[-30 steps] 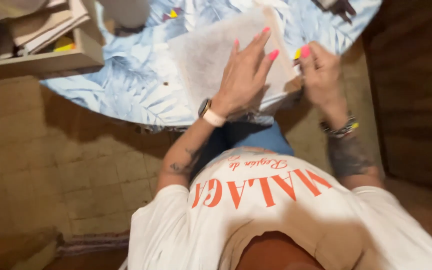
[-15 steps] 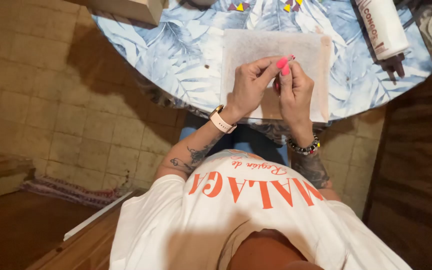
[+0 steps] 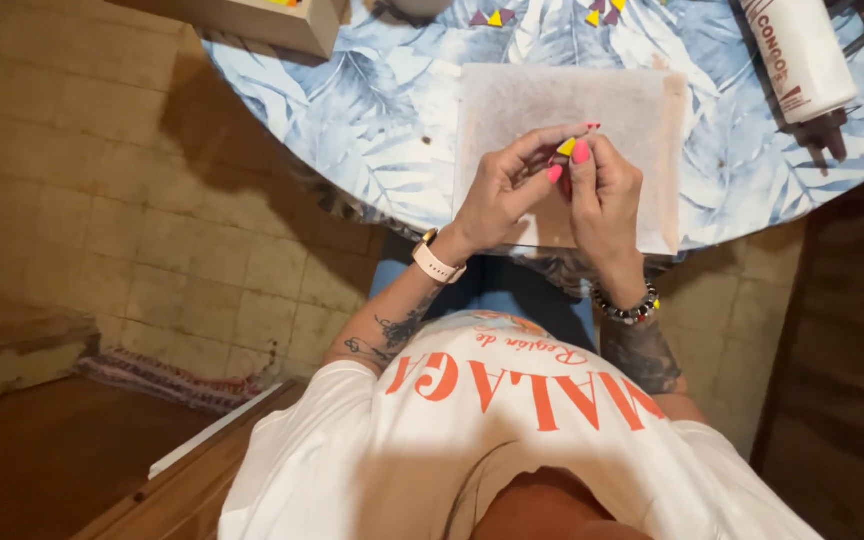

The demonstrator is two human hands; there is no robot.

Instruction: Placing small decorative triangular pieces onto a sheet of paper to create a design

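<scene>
Step in hand: both hands meet over the sheet and work on one small yellow triangular piece (image 3: 566, 147); my guess is that she is pinching it free or readying it for placing on the sheet.

Left hand: the left hand (image 3: 500, 192) is curled, thumb and forefinger closed to a pinch at the yellow piece, the other fingers tucked under.

Right hand: the right hand (image 3: 607, 190) is also closed in, its fingertips touching the same piece from the other side; which hand carries the weight I cannot tell.

Where the piece is: between the fingertips of the two hands, held above the pale, translucent rectangular sheet of paper (image 3: 512, 100), not resting on it.

Surface: the round surface with a blue-and-white leaf-print cover (image 3: 372, 110) carries the sheet, which lies close to the near edge.

Nearby: more small yellow and purple triangles (image 3: 497, 17) lie at the far edge, well apart from the hands; a white bottle (image 3: 797, 55) lies to the right, and a wooden box (image 3: 252, 18) sits at the far left.

Next move calls for: a steady, light pinch, since the piece is tiny and, I judge, easily dropped.
</scene>
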